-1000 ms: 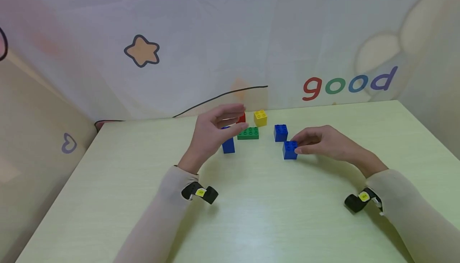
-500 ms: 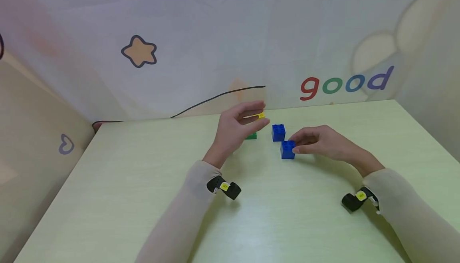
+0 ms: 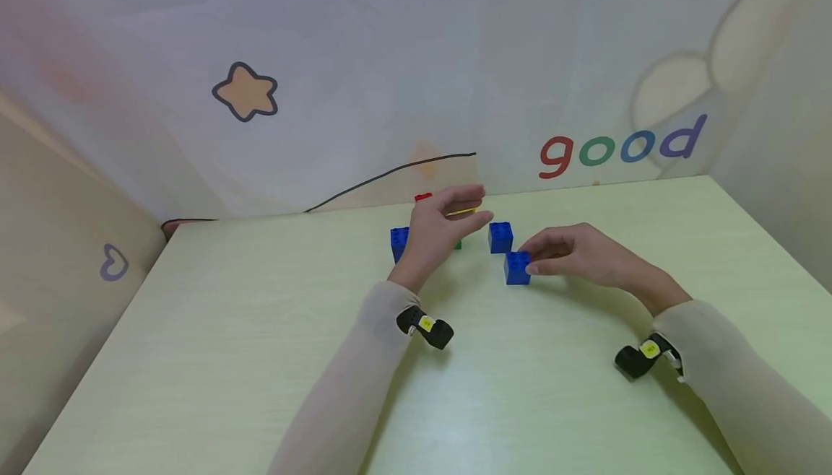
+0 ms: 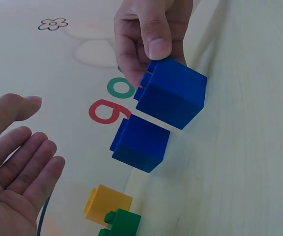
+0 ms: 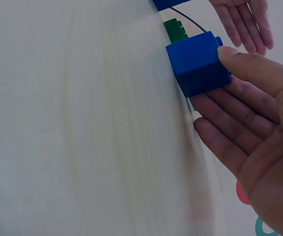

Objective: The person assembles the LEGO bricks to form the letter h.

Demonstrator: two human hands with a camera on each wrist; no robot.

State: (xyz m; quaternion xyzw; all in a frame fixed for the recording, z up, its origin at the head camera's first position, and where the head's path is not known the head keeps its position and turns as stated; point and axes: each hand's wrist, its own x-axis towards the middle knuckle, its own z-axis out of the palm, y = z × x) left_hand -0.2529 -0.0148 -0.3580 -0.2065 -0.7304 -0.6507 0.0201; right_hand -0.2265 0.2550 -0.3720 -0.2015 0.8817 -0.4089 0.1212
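Observation:
My right hand [image 3: 588, 258] pinches a blue toy building brick [image 3: 517, 268] at its right side, thumb in front and fingers behind. That brick stands on the table. A second blue brick [image 3: 500, 237] sits just behind it, with a narrow gap between them in the left wrist view. My left hand [image 3: 438, 233] hovers left of the blue pair, thumb and fingers apart, holding nothing. It partly hides a yellow brick [image 4: 110, 204] and a green brick [image 4: 125, 223]. Left of that hand is another blue brick [image 3: 399, 242], partly covered, and a red brick [image 3: 423, 197] peeks out behind.
The pale wooden table [image 3: 227, 345] meets a printed cloth backdrop [image 3: 364, 63] close behind the bricks. Each forearm wears a strapped camera, the left camera [image 3: 425, 325] and the right camera [image 3: 640, 359].
My left hand has moved right above the bricks, so the left blue brick and the red one's top show again. The right hand keeps its pinch on the blue brick.

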